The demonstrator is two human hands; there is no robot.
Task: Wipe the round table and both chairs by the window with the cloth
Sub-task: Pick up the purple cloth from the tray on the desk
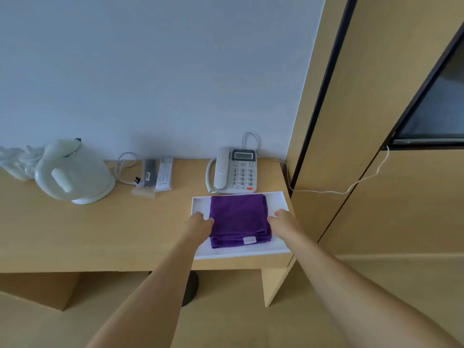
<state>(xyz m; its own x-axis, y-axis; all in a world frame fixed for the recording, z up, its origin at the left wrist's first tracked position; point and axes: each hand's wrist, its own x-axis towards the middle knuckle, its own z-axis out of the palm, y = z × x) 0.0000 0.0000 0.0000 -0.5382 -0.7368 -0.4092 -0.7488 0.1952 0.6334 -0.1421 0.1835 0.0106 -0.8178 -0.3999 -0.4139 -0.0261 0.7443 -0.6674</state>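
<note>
A folded purple cloth [238,217] with a small white label lies in a shallow white tray [251,252] at the right end of a wooden desk. My left hand [198,223] grips the cloth's left edge, fingers curled at its side. At the cloth's right edge, my right hand [282,219] grips it the same way. The fingertips of both hands are hidden behind the hands. No round table, chair or window is in view.
On the desk [100,234] stand a white kettle [72,172], two remote controls [158,174] and a corded phone [236,170] just behind the tray. A wooden wall panel [376,121] and a dark screen [439,109] are at the right. A cable runs along the panel.
</note>
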